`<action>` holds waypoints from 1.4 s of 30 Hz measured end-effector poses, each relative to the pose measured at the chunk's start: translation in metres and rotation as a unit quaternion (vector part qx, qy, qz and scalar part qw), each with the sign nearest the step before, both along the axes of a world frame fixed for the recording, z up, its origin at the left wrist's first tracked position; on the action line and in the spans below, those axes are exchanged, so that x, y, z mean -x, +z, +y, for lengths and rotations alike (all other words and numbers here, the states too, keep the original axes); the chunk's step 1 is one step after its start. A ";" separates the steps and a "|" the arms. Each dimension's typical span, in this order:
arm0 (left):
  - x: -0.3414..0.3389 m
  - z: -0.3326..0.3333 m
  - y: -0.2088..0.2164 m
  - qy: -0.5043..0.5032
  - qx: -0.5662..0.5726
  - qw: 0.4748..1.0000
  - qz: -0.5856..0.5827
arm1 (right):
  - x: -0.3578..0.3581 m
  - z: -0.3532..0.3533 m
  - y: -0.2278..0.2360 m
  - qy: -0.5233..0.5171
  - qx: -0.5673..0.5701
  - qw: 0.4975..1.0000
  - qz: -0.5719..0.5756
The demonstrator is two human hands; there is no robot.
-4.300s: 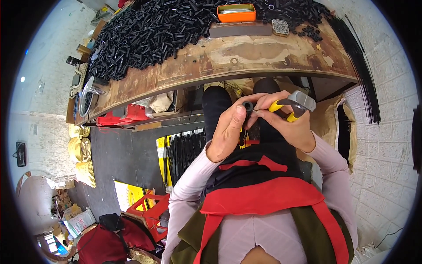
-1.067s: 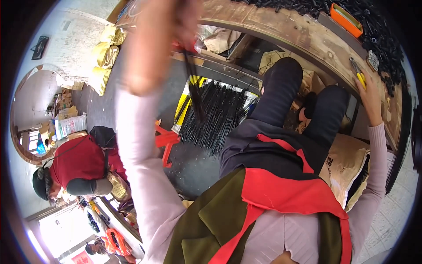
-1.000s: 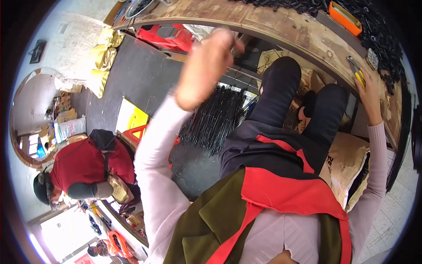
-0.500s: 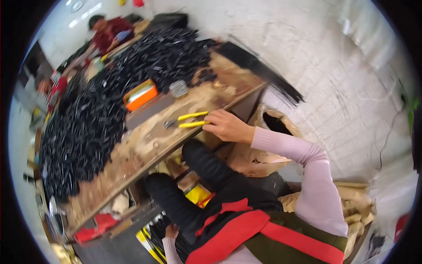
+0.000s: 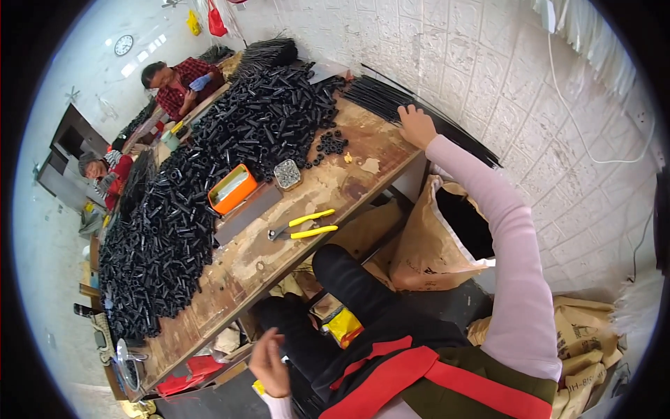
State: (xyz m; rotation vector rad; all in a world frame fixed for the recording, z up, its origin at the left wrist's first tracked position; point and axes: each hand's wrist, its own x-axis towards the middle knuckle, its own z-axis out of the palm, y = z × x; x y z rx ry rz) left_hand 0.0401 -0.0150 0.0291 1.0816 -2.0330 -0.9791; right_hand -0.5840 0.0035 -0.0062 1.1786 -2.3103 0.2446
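Stretched over the far right corner of the table, my right hand (image 5: pixel 417 127) reaches to a bundle of long thin black rods (image 5: pixel 398 96), its fingers slightly apart on the near edge of the bundle. Whether it grips any rod is hard to see. My left hand (image 5: pixel 270 364) is raised beside my left knee, fingers loosely bent and apart, with nothing visible in it. Cutting pliers with yellow handles (image 5: pixel 307 223) lie on the worn wooden table (image 5: pixel 237 269) between my hands, touched by neither.
A large heap of short black tubes (image 5: pixel 188 202) covers the table's far side. By it stand an orange box (image 5: pixel 232 188) and a clear tub of small metal pieces (image 5: pixel 287 174). An open paper sack (image 5: pixel 426 244) stands right of my knees. Two people (image 5: pixel 183 80) sit beyond the heap.
My right hand has let go of the yellow-handled pliers, now lying on the table, and moved up and right to the rods. My left hand has risen from low beside my leg.
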 end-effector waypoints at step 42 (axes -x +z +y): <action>0.031 -0.003 0.059 -0.308 0.016 0.947 0.091 | -0.214 -0.108 0.253 0.381 0.188 0.596 -0.682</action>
